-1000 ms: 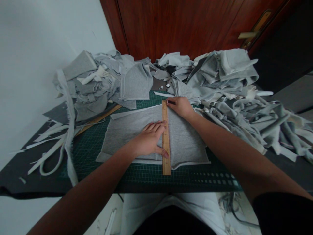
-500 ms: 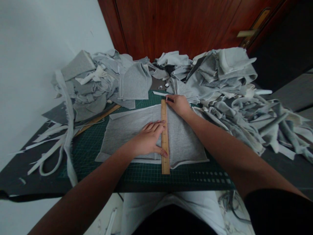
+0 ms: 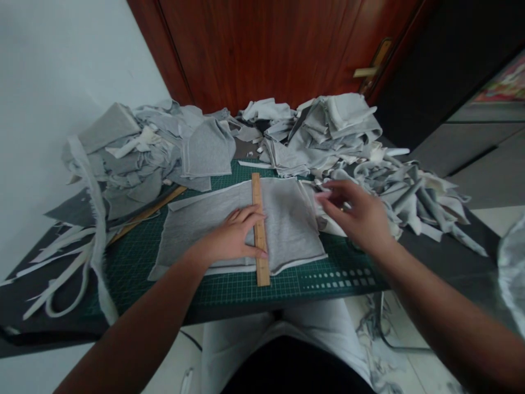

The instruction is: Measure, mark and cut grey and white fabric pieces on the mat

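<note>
Right hand (image 3: 359, 210) moved from ruler (image 3: 262, 268), seemingly above scraps (image 3: 406, 189).

A small fabric-cutting workspace, judging by the wooden ruler (image 3: 261, 235) and gridded green cutting mat (image 3: 238, 290) at centre, with grey fabric scraps (image 3: 139, 164) heaped before a wooden door (image 3: 262, 49) at the top.

Observed right hand (image 3: 356, 213) blurred; cannot identify small pinkish shape (image 3: 322, 195) at its fingertips. Cannot read fine graduations on flat yellow-brown wooden ruler (image 3: 257, 191), partly covered by left hand (image 3: 232, 236). Lost near end of long tan strip (image 3: 143, 216) among frayed whitish fabric strips (image 3: 96, 205). Recorded crinkled silvery-white object (image 3: 513, 268) cropped at right edge, unidentifiable.
</note>
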